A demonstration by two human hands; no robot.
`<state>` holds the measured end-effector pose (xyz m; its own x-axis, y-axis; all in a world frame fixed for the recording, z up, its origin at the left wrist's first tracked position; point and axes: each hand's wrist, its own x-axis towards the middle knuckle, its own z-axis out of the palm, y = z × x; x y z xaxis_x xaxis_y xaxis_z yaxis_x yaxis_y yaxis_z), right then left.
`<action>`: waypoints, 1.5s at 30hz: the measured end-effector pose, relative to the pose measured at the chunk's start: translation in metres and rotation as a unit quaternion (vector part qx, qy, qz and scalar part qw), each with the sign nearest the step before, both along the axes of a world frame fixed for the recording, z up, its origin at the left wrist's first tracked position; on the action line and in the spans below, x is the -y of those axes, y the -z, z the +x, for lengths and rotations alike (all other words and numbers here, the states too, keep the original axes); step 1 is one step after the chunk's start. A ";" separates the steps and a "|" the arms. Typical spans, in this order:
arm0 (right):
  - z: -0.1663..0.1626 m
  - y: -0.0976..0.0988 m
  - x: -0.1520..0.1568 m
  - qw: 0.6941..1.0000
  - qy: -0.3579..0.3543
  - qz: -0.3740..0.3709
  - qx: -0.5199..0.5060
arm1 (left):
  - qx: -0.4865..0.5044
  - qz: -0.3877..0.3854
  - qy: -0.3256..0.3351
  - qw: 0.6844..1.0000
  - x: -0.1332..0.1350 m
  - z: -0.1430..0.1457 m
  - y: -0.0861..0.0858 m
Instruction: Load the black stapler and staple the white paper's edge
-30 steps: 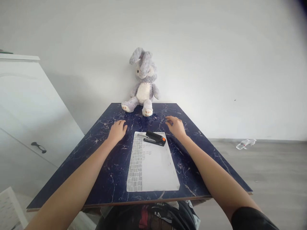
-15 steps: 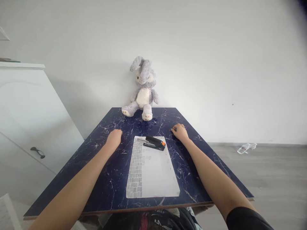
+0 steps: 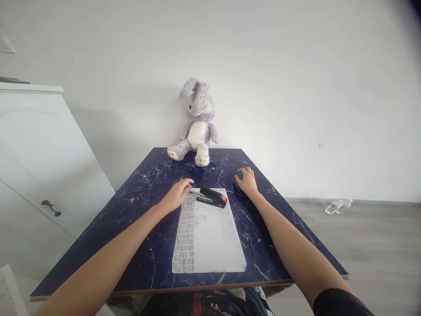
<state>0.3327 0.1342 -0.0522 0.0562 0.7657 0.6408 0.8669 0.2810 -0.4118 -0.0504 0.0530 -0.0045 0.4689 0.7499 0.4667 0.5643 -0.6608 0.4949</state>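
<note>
A black stapler (image 3: 211, 196) with an orange end lies across the top of a white printed sheet (image 3: 207, 237) on the dark blue marbled table (image 3: 138, 228). My left hand (image 3: 178, 194) sits at the sheet's upper left corner, fingertips pinched at the stapler's metal tip. My right hand (image 3: 246, 180) rests on the table to the right of the stapler, apart from it, fingers curled loosely with nothing in them.
A grey plush rabbit (image 3: 196, 125) sits at the table's far edge against the white wall. A white cabinet (image 3: 39, 166) stands to the left. A clear plastic bottle (image 3: 337, 204) lies on the grey floor at right.
My left hand has moved right, from the bare table to the stapler's tip. My right hand has barely shifted. The view has steadied after tilting.
</note>
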 end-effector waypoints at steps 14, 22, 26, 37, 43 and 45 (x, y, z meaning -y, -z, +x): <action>0.000 0.007 -0.006 0.999 -0.017 -0.018 -0.021 | 0.020 0.048 0.059 0.997 0.003 0.003 0.000; 0.000 0.008 -0.007 0.999 -0.028 -0.021 -0.018 | -0.076 0.045 0.015 0.996 -0.001 0.002 0.006; -0.002 0.008 -0.006 0.999 -0.037 -0.027 -0.012 | -0.076 0.055 0.040 0.995 -0.004 0.002 0.006; -0.007 0.001 -0.001 0.998 -0.056 -0.032 0.006 | 0.002 -0.041 0.028 0.999 -0.004 -0.003 0.004; -0.015 -0.004 0.005 0.996 -0.077 -0.036 0.021 | 0.037 -0.083 0.015 0.996 -0.008 -0.008 0.005; -0.016 -0.004 0.005 0.996 -0.079 -0.038 0.024 | 0.043 -0.094 0.015 0.994 -0.009 -0.010 0.005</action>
<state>0.3167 0.1290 -0.0483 -0.0974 0.8090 0.5796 0.8338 0.3843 -0.3964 -0.0607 0.0618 -0.0097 0.4562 0.8145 0.3584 0.4959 -0.5671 0.6576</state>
